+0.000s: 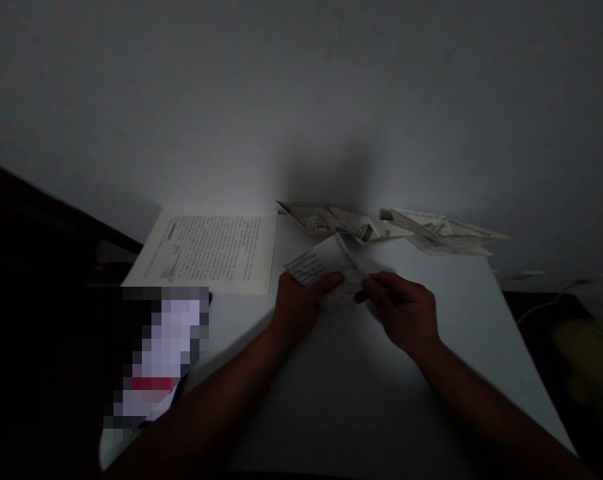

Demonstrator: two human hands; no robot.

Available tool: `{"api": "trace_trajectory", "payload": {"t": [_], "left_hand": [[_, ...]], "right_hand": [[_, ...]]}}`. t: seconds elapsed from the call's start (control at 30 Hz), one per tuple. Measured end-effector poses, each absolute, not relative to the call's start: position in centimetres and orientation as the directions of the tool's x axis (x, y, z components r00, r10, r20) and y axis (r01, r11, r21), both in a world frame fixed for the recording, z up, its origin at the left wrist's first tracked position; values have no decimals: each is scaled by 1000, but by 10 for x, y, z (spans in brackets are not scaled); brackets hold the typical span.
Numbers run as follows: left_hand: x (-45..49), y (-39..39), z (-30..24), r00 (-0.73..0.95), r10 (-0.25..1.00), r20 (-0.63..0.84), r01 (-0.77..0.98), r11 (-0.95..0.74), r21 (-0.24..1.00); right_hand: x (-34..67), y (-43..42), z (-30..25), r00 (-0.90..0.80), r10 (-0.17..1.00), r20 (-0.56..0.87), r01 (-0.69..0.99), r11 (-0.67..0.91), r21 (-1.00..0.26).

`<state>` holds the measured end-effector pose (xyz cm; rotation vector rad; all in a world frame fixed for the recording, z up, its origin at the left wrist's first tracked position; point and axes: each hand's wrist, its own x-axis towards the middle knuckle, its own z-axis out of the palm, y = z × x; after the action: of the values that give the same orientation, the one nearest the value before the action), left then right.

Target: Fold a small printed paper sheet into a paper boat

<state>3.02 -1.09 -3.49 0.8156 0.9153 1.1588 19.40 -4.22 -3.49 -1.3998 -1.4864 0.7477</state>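
A folded piece of printed paper (321, 260) is held over the white table, tilted, with lines of text on its upper face. My left hand (301, 297) grips its left side, thumb lying on top and the other fingers hidden beneath. At the paper's right corner, my right hand (401, 303) pinches the edge between thumb and fingers. Just beyond my hands, folded paper boats (331, 220) made from printed pages rest by the wall. More folded paper boats (446, 230) lie to the right of these, close together.
Flat printed sheets (216, 250) lie at the table's back left. A device with a lit, pixelated screen (166, 353) is at the left edge, near my left forearm. The white table (461, 320) meets a grey wall (301, 100). A thin cable (546, 300) runs beyond the right edge.
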Motion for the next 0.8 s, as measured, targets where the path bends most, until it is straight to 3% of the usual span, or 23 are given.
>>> {"api": "trace_trajectory", "payload": {"t": [0.43, 0.8], "left_hand": [[31, -12, -39, 142, 967, -210, -413, 250, 876], [30, -13, -39, 184, 961, -207, -357, 261, 897]], "right_hand": [[194, -41, -35, 59, 954, 296, 493, 230, -839], [193, -42, -34, 78, 975, 210, 398, 163, -903]]}}
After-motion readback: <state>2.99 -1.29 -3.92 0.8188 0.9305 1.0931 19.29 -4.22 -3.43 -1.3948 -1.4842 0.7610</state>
